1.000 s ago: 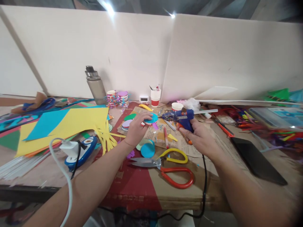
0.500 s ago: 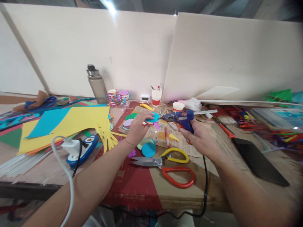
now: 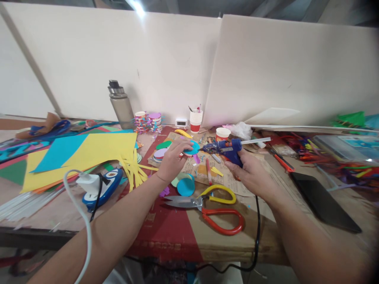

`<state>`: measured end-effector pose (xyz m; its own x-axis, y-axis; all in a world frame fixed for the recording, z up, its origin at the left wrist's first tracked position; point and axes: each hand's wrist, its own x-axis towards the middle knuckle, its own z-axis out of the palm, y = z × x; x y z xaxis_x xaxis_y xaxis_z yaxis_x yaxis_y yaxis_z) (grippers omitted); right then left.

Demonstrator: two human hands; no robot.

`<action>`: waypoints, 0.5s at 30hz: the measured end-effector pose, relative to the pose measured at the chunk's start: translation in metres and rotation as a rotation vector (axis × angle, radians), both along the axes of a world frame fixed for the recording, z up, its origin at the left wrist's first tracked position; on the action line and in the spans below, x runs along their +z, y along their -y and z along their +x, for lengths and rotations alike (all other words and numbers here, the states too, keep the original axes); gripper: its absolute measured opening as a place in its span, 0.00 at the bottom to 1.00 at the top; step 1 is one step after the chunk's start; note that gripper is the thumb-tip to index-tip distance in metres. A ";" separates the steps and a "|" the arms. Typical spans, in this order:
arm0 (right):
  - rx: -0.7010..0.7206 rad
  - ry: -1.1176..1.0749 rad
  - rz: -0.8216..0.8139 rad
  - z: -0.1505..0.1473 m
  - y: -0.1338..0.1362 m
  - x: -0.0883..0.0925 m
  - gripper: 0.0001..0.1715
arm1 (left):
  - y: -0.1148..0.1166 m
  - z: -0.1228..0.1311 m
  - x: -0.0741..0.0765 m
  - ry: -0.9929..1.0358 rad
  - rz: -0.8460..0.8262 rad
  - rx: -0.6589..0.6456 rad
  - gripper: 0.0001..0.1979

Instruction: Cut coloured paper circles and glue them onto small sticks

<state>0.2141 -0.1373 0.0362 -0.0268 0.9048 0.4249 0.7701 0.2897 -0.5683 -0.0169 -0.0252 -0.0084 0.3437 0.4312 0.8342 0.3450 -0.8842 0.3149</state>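
My left hand (image 3: 177, 154) grips a blue paper disc (image 3: 194, 147) by its left edge, and a small purple paper piece (image 3: 196, 159) hangs below the disc. My right hand (image 3: 247, 167) is wrapped round the handle of a dark blue hot glue gun (image 3: 226, 147), with a clear glue stick poking out of its back. The nozzle points left, close to the disc's right edge; whether they touch I cannot tell. Below the hands lie scissors (image 3: 204, 205) with one yellow and one red handle. Loose blue paper circles (image 3: 186, 187) rest beside the blades.
Yellow and blue paper sheets (image 3: 97, 152) and a blue power strip (image 3: 103, 189) lie to the left. A bottle (image 3: 121, 104), paper cups (image 3: 196, 120) and a small clock (image 3: 181, 123) stand at the back. On the right are a black phone (image 3: 324, 201) and a plastic box (image 3: 346, 148).
The glue gun has shifted slightly, its nozzle now a little farther from the disc's middle. My left hand keeps the disc in nearly the same place.
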 end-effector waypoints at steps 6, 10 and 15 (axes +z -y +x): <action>-0.014 0.033 -0.009 0.002 0.001 -0.001 0.18 | 0.000 0.000 0.000 -0.001 0.009 0.004 0.15; -0.018 0.058 -0.023 0.002 0.001 0.000 0.17 | -0.001 0.000 -0.001 -0.014 0.011 0.015 0.14; -0.034 0.131 0.017 0.003 0.002 0.001 0.14 | -0.003 -0.001 -0.003 -0.039 0.093 -0.009 0.13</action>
